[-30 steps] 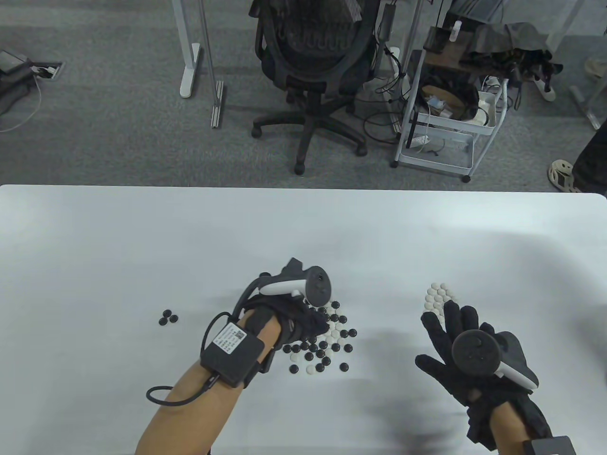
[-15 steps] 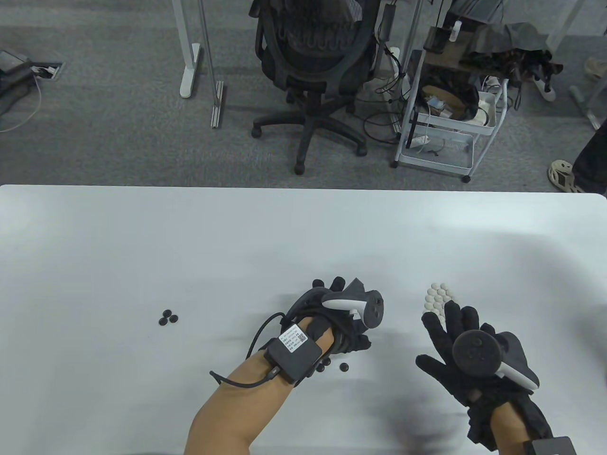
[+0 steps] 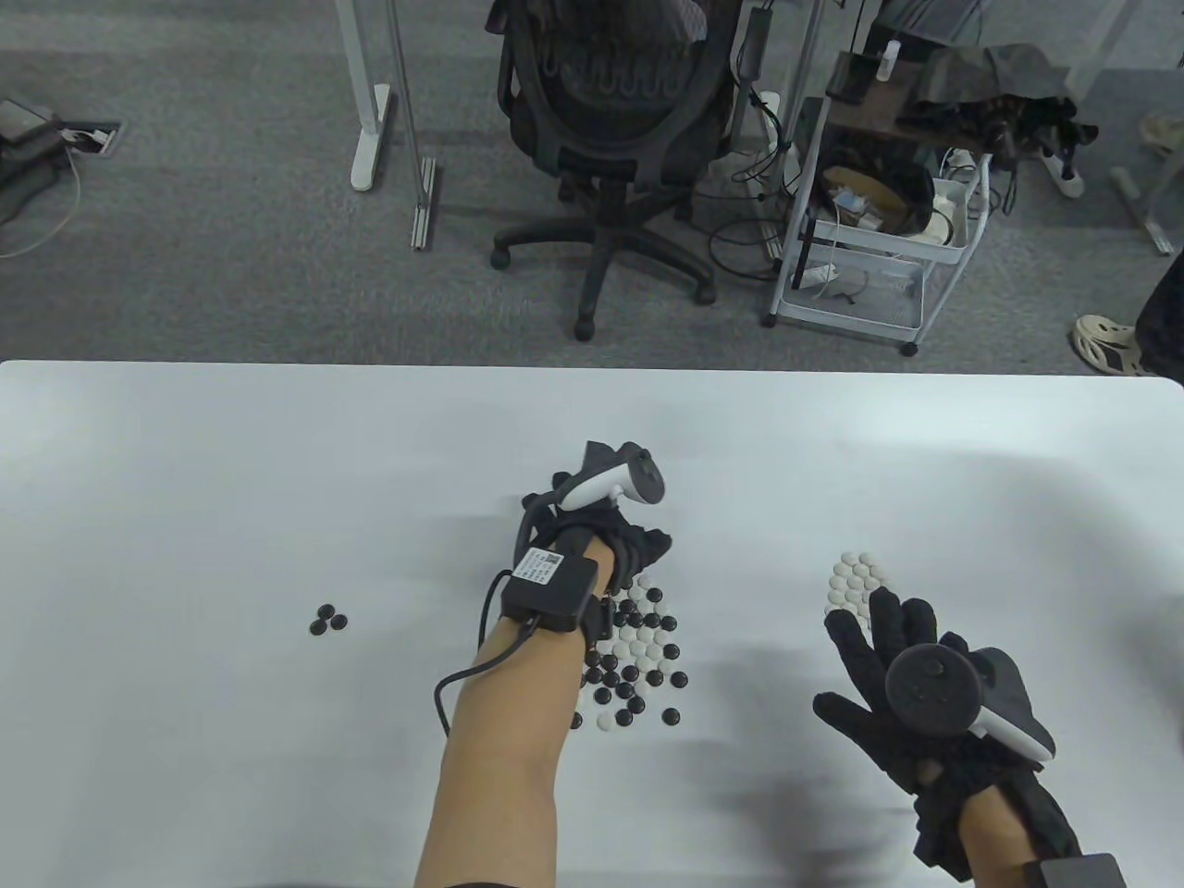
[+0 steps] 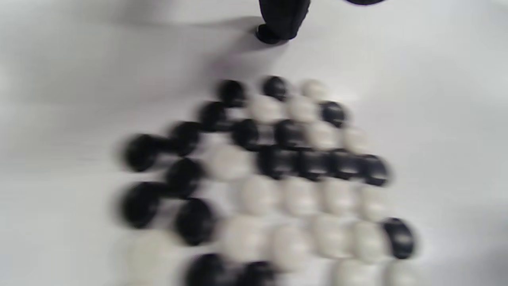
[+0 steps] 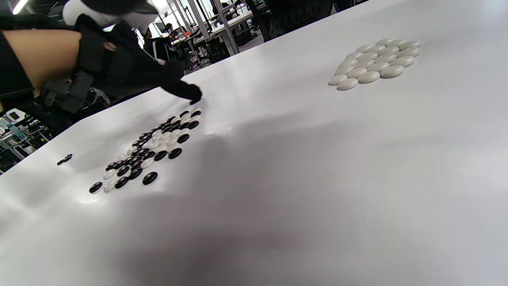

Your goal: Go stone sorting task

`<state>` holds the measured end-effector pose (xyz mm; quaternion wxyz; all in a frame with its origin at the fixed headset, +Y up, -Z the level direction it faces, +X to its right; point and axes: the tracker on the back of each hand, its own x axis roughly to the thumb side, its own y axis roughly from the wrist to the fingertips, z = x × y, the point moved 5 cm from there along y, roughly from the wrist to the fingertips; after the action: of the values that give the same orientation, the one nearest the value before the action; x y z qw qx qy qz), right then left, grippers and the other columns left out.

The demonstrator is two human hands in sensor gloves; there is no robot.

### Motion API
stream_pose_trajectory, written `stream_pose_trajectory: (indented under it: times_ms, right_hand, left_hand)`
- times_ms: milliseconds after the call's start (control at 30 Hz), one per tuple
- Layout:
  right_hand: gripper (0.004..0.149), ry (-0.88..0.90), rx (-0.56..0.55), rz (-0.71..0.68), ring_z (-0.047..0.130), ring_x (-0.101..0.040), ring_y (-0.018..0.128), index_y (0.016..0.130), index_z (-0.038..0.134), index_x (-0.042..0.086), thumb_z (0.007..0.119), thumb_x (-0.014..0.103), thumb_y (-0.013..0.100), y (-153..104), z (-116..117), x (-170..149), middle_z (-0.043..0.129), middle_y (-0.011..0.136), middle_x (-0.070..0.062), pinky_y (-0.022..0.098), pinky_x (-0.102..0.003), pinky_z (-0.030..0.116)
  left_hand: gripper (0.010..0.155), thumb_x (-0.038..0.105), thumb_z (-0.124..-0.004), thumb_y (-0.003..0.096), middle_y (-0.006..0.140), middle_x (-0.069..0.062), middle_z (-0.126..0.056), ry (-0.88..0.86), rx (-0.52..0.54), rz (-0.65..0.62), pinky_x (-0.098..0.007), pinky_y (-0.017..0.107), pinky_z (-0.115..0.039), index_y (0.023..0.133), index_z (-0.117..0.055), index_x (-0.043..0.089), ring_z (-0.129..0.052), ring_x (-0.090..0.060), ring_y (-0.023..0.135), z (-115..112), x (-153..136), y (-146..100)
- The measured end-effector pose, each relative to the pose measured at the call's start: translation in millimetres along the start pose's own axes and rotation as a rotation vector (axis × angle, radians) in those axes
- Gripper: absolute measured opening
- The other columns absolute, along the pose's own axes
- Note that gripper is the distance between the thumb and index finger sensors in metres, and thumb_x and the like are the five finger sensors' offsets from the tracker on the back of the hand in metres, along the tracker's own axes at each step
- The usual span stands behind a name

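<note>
A mixed pile of black and white Go stones lies at mid-table, blurred in the left wrist view. My left hand reaches past the pile's far edge. One fingertip presses down just beyond the stones, on a dark spot that may be a black stone. A cluster of white stones sits to the right, with my right hand flat beside it, fingers spread, holding nothing. Three black stones lie apart at the left.
The white table carries only the stones. Beyond its far edge stand an office chair and a white wire cart on grey carpet. A person's sandalled foot shows at the right.
My left hand swept right over the mixed pile, covering it, then moved away to its far side, uncovering the stones again. The right hand stayed put.
</note>
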<state>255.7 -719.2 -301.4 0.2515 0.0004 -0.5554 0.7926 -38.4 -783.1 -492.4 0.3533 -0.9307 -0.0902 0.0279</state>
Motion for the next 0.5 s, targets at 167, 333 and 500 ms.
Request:
stream_pose_trajectory:
  times_ms: [167, 333, 500]
  right_hand:
    - [0.081, -0.005, 0.011, -0.007, -0.012, -0.060, 0.087, 0.113, 0.012, 0.012, 0.050, 0.054, 0.056, 1.1, 1.7, 2.4, -0.011, 0.104, -0.032, 0.051, -0.081, 0.003]
    - [0.080, -0.010, 0.020, -0.008, -0.012, -0.060, 0.087, 0.113, 0.012, 0.012, 0.050, 0.054, 0.056, 2.0, 3.5, 3.2, -0.011, 0.104, -0.032, 0.051, -0.081, 0.003]
    - [0.080, -0.008, 0.017, -0.005, -0.012, -0.060, 0.087, 0.113, 0.012, 0.012, 0.050, 0.054, 0.056, 1.9, 2.8, 1.8, -0.011, 0.104, -0.032, 0.051, -0.081, 0.003]
  left_hand:
    - [0.070, 0.052, -0.039, 0.0554, 0.113, -0.025, 0.018, -0.049, 0.015, 0.159, -0.083, 0.055, 0.003, 0.117, -0.057, 0.022, 0.021, -0.057, 0.091, 5.0, -95.0, -28.6]
    - [0.070, 0.051, -0.041, 0.0556, 0.115, -0.024, 0.014, -0.180, 0.019, 0.286, -0.083, 0.055, 0.004, 0.116, -0.061, 0.021, 0.019, -0.057, 0.092, -2.5, -183.1, -60.7]
    - [0.070, 0.051, -0.042, 0.0556, 0.115, -0.024, 0.015, -0.244, 0.029, 0.335, -0.083, 0.055, 0.005, 0.116, -0.061, 0.021, 0.020, -0.057, 0.092, -13.9, -228.2, -82.1]
